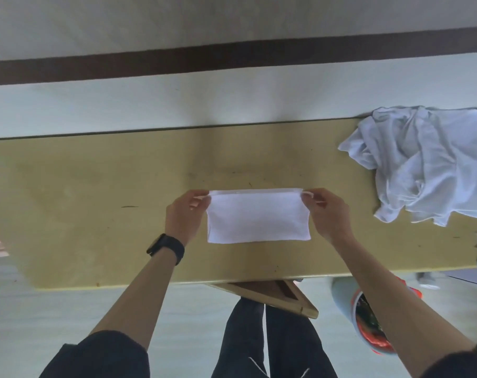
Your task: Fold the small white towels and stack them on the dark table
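A folded white towel (258, 216) is pinched at its far corners by the left hand (187, 214) and right hand (327, 211). It is held over the table (95, 192). A heap of unfolded towels (428, 165) is seen at the right.

Single view, worn on the head, wide-angle. Faces forward and steeply down onto the counter (95, 200), close, within arm's reach. Forearms enter from the bottom edge; left hand (184, 214) and right hand (327, 214) sit mid-frame at the towel (258, 219). The wearer's legs (259, 336) show under the near counter edge.
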